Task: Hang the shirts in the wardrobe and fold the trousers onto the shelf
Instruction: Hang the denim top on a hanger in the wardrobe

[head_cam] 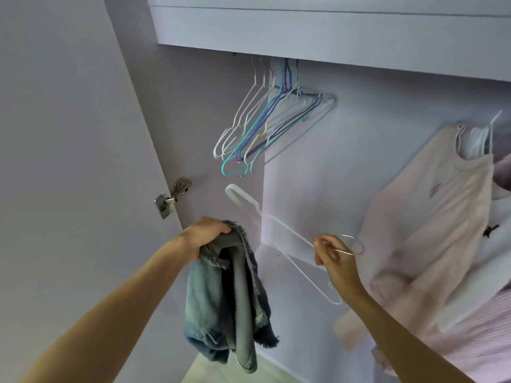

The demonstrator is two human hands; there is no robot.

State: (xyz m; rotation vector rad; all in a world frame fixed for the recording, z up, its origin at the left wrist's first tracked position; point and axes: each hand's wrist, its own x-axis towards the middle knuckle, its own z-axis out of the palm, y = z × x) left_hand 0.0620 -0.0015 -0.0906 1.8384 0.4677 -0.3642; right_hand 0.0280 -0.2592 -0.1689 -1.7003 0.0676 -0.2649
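Inside the pale lilac wardrobe [318,161], the left hand [206,234] curls tightly around hanging denim trousers [226,299], while right hand [333,259] fingers pinch a white hanger [290,239], empty hangers [265,125] bunched above them.

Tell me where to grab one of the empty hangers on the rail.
Take the outermost white hanger by its sloping shoulder wire, coming from the open door side on the left. It hangs at the near edge of the bunch of hangers, so nothing blocks that side. Both hands are full, so free one first.
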